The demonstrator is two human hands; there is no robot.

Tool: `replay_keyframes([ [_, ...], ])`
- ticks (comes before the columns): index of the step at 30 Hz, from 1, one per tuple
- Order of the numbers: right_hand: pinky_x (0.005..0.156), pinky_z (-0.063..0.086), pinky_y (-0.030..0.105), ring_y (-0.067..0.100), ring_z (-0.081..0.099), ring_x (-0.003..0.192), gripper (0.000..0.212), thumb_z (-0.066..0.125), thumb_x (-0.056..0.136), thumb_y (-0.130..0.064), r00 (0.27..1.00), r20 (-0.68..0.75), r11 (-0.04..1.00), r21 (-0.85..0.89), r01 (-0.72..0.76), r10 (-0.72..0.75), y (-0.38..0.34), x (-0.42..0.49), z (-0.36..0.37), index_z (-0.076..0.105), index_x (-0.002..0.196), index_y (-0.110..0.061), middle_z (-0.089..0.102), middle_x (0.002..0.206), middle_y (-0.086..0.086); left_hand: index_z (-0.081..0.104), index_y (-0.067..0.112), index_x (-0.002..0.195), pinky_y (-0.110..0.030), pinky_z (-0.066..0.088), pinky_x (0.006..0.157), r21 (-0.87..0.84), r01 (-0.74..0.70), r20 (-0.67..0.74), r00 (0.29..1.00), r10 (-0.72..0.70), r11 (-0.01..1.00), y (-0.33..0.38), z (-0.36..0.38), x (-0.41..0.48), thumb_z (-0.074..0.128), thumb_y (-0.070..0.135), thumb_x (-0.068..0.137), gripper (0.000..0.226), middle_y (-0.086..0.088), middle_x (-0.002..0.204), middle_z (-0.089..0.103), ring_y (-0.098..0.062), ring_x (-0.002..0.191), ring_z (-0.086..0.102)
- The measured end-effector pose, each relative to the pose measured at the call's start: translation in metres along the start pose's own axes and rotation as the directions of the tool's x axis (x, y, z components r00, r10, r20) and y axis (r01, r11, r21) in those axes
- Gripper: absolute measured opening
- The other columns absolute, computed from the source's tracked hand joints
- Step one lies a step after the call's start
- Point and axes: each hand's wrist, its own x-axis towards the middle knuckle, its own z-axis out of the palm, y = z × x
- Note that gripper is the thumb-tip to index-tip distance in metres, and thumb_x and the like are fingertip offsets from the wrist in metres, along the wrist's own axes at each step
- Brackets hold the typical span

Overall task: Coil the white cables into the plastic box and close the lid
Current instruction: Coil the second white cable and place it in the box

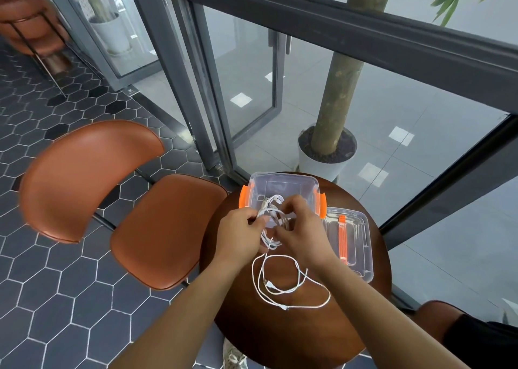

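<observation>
While both hands are busy further out, the nearest thing on the round wooden surface [280, 335] is a second white cable [270, 284], sprawled in loose loops, both plugs free, untouched. It looks light, limp and a bit springy, so I'd expect the loops to pop open unless they're pinned. Best taken near a plug, then wound around the fingers.

Just beyond it, the left hand [241, 234] pinches one side of a part-wound coil [273, 217], fingers closed on the bundled strands. The right hand [300, 228] is curled over the other side, fingertips on the loops. The bundle hangs at the near edge of the plastic box [283, 175]; whether it touches the floor of the box I can't tell.

That box is clear, open-topped, with an orange latch [243, 197] on each side, and looks bare inside apart from the coil coming in. Its lid [361, 245] lies flat just to the right, touching or nearly touching the box, orange handle showing.
</observation>
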Motion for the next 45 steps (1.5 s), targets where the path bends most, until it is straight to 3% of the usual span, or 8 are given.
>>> replay_keyframes([
  [4,0.083,0.061,0.045,0.019,0.071,0.091,0.031,0.075,0.087,-0.020,0.976,0.004,0.921,0.328,-0.208,0.219,-0.001,0.000,0.003,0.056,0.111,-0.016,0.068,0.105,0.004,0.074,0.012,0.088,-0.056,0.061,0.065,-0.120,0.034,0.008,0.999,-0.033,0.992,-0.004,-0.001,0.003,0.062,0.021,0.098,0.018,-0.011,0.082,0.072,-0.023,0.057,0.073],
  [8,0.075,0.058,0.064,0.039,0.074,0.079,0.036,0.074,0.083,0.002,0.966,0.155,0.841,0.476,-0.257,0.207,0.000,-0.002,0.002,0.053,0.110,-0.011,0.074,0.090,0.018,0.071,0.003,0.085,-0.059,0.059,0.060,-0.121,0.035,0.004,0.999,-0.035,0.992,-0.007,-0.002,0.005,0.062,0.018,0.098,0.022,-0.022,0.078,0.069,-0.027,0.054,0.072],
  [15,0.069,0.064,0.040,0.019,0.074,0.086,0.081,0.078,0.082,-0.003,0.973,0.227,0.979,0.191,-0.071,0.026,-0.003,0.006,-0.009,0.038,0.139,-0.045,0.066,0.116,0.001,0.073,0.007,0.083,-0.055,0.060,0.059,-0.171,0.087,-0.015,0.996,-0.091,0.981,-0.012,0.001,0.003,0.063,0.018,0.098,0.022,-0.018,0.079,0.070,-0.028,0.056,0.071],
  [20,0.070,0.054,0.014,0.005,0.064,0.093,0.051,0.078,0.085,-0.026,1.000,0.016,1.000,-0.003,0.000,0.000,-0.004,0.004,0.001,0.048,0.126,-0.024,0.059,0.118,-0.009,0.074,0.011,0.081,-0.054,0.061,0.062,-0.138,0.087,-0.008,0.996,-0.089,0.987,-0.009,0.000,0.005,0.062,0.020,0.099,0.023,-0.014,0.080,0.070,-0.023,0.054,0.070],
  [23,0.073,0.059,0.020,0.008,0.065,0.097,0.042,0.078,0.084,-0.036,0.999,-0.046,0.999,0.037,0.020,-0.018,-0.002,0.005,0.004,0.054,0.117,-0.025,0.057,0.118,-0.009,0.075,0.013,0.081,-0.052,0.062,0.061,-0.164,0.093,0.000,0.996,-0.095,0.982,-0.011,0.001,0.005,0.061,0.018,0.099,0.023,-0.013,0.083,0.070,-0.021,0.056,0.069],
  [33,0.055,0.046,0.031,0.028,0.052,0.083,0.022,0.086,0.074,-0.019,0.810,-0.165,0.704,-0.610,0.363,-0.562,0.007,0.007,0.005,0.068,0.085,-0.011,0.055,0.096,0.011,0.074,0.015,0.078,-0.052,0.061,0.060,-0.100,0.067,-0.055,0.996,-0.073,0.993,-0.012,0.006,0.005,0.065,0.029,0.095,0.024,-0.008,0.073,0.070,-0.027,0.057,0.071],
  [37,0.055,0.032,0.030,0.027,0.046,0.074,0.019,0.084,0.076,-0.023,0.779,-0.186,0.641,-0.695,0.326,-0.599,0.012,0.010,0.008,0.071,0.077,-0.010,0.051,0.079,0.010,0.071,0.009,0.080,-0.037,0.054,0.053,-0.037,0.028,-0.052,0.998,-0.030,0.999,-0.004,0.007,0.004,0.060,0.025,0.098,0.026,-0.011,0.075,0.071,-0.022,0.051,0.071],
  [45,0.056,0.043,0.032,0.024,0.057,0.064,0.007,0.074,0.080,-0.024,0.824,-0.260,0.752,-0.601,0.270,-0.503,0.005,0.018,0.015,0.076,0.079,-0.018,0.060,0.071,0.000,0.068,0.001,0.082,-0.058,0.058,0.063,-0.075,0.010,-0.040,0.999,-0.013,0.997,-0.001,0.003,0.008,0.061,0.023,0.099,0.028,-0.021,0.077,0.068,-0.022,0.050,0.072],
])
